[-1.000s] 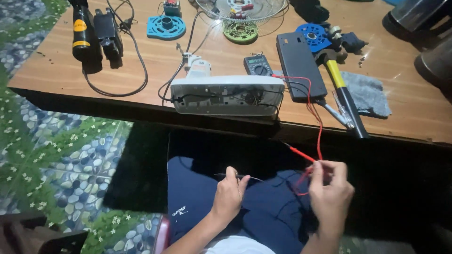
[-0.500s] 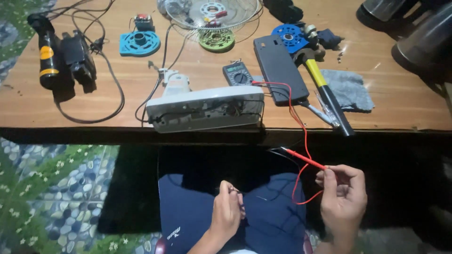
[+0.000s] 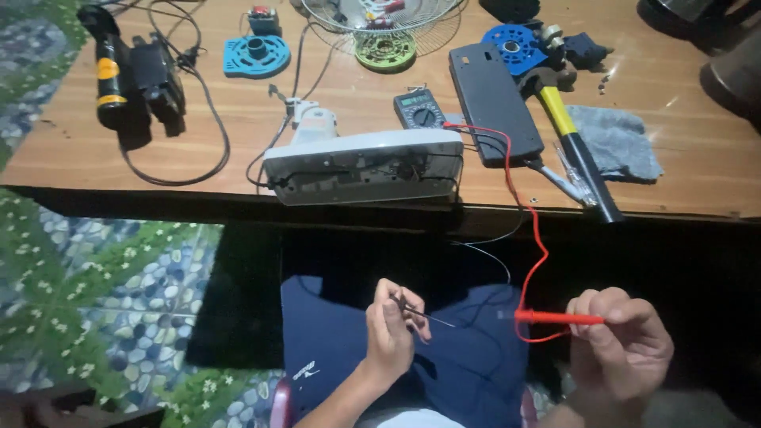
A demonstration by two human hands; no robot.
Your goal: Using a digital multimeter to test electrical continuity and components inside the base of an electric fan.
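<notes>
wooden table (image 3: pixel 71 154) spans the upper view, its planks orange-brown with visible grain, front edge dark and in shadow. floor covering (image 3: pixel 103 301) at lower left shows a pebble and green leaf pattern with small white flowers. area under the table is dark. lighting falls from above onto the tabletop.

On the desk (image 3: pixel 697 182), the casing (image 3: pixel 363 168) lies at the near edge, the multimeter (image 3: pixel 420 108) just behind it, the hammer (image 3: pixel 572 143) right, the torch (image 3: pixel 111 70) far left.
</notes>
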